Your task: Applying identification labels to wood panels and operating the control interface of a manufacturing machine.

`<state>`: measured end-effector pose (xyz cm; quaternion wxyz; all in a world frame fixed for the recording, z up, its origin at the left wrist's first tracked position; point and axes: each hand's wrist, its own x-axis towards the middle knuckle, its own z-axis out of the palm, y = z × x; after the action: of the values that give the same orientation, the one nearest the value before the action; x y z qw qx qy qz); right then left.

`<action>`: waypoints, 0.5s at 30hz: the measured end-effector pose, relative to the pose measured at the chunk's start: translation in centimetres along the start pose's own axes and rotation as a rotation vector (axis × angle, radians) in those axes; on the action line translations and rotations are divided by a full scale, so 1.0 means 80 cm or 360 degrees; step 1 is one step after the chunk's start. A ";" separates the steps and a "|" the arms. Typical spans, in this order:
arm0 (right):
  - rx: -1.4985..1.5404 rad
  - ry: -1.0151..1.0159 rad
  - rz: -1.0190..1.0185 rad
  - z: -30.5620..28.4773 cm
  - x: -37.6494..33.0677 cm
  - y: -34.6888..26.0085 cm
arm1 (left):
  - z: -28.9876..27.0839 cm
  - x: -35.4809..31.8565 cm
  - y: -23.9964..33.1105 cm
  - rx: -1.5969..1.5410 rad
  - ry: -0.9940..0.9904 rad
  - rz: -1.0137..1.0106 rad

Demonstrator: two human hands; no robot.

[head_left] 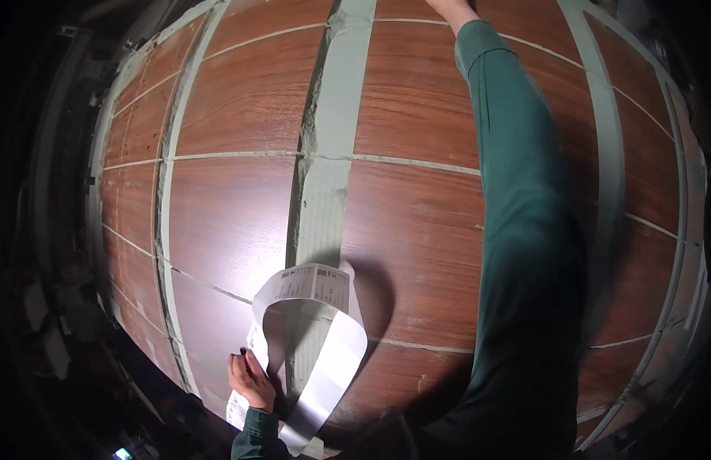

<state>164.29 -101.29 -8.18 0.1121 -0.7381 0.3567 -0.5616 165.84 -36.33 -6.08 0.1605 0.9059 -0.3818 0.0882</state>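
Near the lower edge, my left hand [252,381] is closed on a long white strip of printed labels [336,364]. The strip curls up in a wide loop and casts a shadow on the panels beside it. A small dark spot shows by the fingers; I cannot make out what it is. My right arm, in a green sleeve, stretches far forward across the panels. Only the wrist and part of my right hand [453,9] show at the top edge, with the fingers cut off. Beneath both arms lie reddish-brown wood-grain panels [417,215].
Pale green strips [325,192] with rough edges run lengthwise between the panels, and thin light lines cross them. One more green strip [604,115] lies right of my arm. Dark surroundings with unclear objects border the left side, where a small lit screen [122,454] glows.
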 end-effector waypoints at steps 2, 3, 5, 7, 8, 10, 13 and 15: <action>0.0508 -0.0521 0.0515 -0.043 0.026 0.024 | -0.003 0.006 0.006 0.0001 -0.0012 -0.0076; 0.0494 -0.0535 0.0514 -0.056 0.023 0.035 | -0.007 0.004 0.004 0.0004 -0.0031 -0.0102; -0.0094 -0.0232 0.0158 -0.088 0.030 0.057 | 0.000 0.001 -0.004 0.0002 -0.0054 -0.0123; -0.0428 0.0009 0.0284 -0.133 0.037 0.128 | 0.004 0.006 -0.001 -0.0019 -0.0047 -0.0089; 0.0154 0.0022 0.0568 -0.155 0.038 0.138 | 0.003 0.007 0.001 0.0000 -0.0036 -0.0061; 0.0735 0.0029 0.0833 -0.184 0.038 0.130 | 0.000 0.008 0.003 -0.0019 -0.0001 -0.0007; 0.0940 -0.0447 0.1273 -0.228 0.056 0.100 | 0.001 0.007 -0.003 -0.0007 0.0023 0.0052; 0.0895 -0.0645 0.1207 -0.222 0.068 0.056 | -0.002 0.007 -0.003 -0.0006 0.0051 0.0129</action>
<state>146.98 -103.86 -0.55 0.5689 -0.5922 0.4056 -0.4015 166.37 -36.50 -5.87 0.1646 0.8878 -0.4159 0.1084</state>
